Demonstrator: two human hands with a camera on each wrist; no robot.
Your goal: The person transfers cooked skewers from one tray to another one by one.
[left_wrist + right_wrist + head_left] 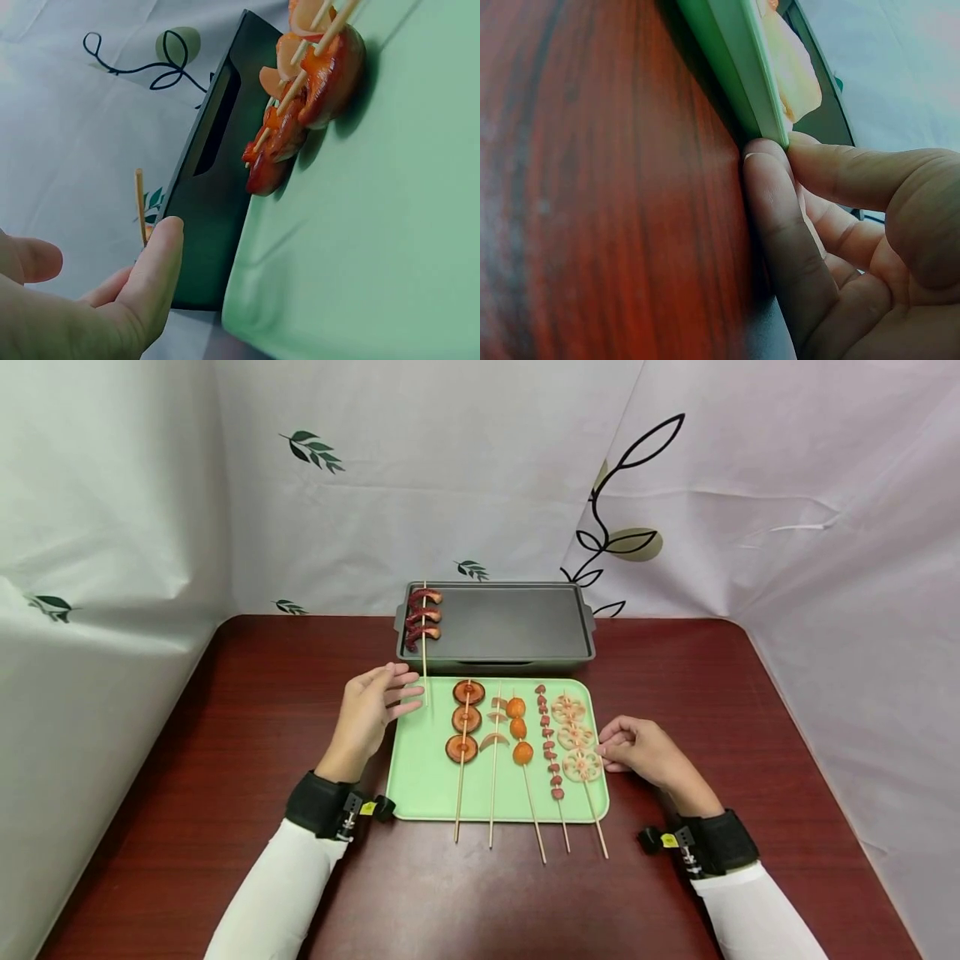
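Resting on the worktop (225,710), the right hand (645,752) pinched the green tray (427,777) at its right edge — thumb and fingers on the rim. The left hand (371,710) sat at the tray's left edge, fingers relaxed, holding nothing — possibly touching the shrimp skewer (423,635) stick lying in the dark grill pan (510,627).

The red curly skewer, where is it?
In the head view, the red curly skewer lies at the left end of the dark grill pan, behind the green tray.
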